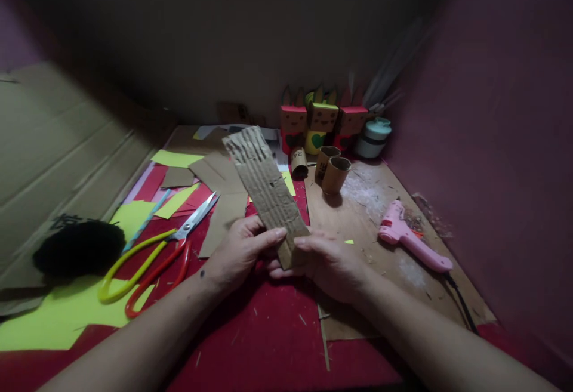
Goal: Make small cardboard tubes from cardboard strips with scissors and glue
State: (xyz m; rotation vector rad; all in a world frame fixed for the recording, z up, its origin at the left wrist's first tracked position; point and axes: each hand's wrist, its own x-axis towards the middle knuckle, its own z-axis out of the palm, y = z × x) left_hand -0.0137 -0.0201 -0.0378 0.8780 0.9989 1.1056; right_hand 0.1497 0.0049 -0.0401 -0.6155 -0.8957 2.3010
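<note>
A strip of ridged brown cardboard [271,183] is held tilted over the red table, its far end raised and torn at the surface. My left hand [244,250] grips its near left edge, thumb on top. On the near right edge, my right hand [324,258] pinches the strip with the thumb above and fingers beneath. Scissors [185,228] with one yellow and one red handle lie open left of my left hand. To the right of my right hand rests a pink glue gun [412,238] on a cardboard sheet [358,296].
Cardboard tubes [336,175] stand behind my hands, before several box figures [323,119] and a teal-lidded jar [375,136]. Yellow paper [62,314], a black fuzzy ball [80,249] and paper scraps lie left. Walls bound both sides; a cord trails from the glue gun.
</note>
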